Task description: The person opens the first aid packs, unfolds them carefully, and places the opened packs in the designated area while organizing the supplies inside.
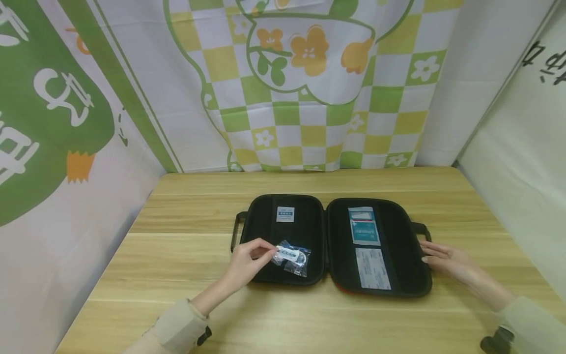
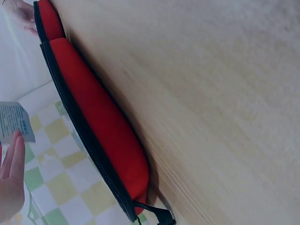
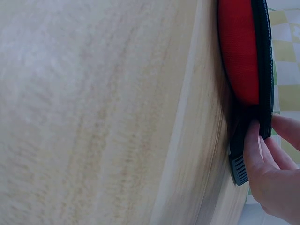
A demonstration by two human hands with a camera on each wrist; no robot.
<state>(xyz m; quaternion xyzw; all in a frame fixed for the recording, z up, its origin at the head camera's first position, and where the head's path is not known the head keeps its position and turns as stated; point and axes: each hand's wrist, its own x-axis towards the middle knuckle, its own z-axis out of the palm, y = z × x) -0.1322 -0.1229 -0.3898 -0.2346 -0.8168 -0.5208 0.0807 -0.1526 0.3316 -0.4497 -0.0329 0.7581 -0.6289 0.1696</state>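
An open zip case, black inside and red outside, lies flat with its two halves side by side. Over the left half, my left hand pinches a small packet of clear plastic and white printed paper between thumb and fingertips. Its printed face shows as a pale packet in the left wrist view. At the right end, my right hand grips the case's rim beside the black handle, with fingers on both sides of the edge.
A small white sachet sits in the left half. The right half holds a teal packet and a pale printed strip. The wooden table backs onto a patterned curtain, with white cloth at both sides.
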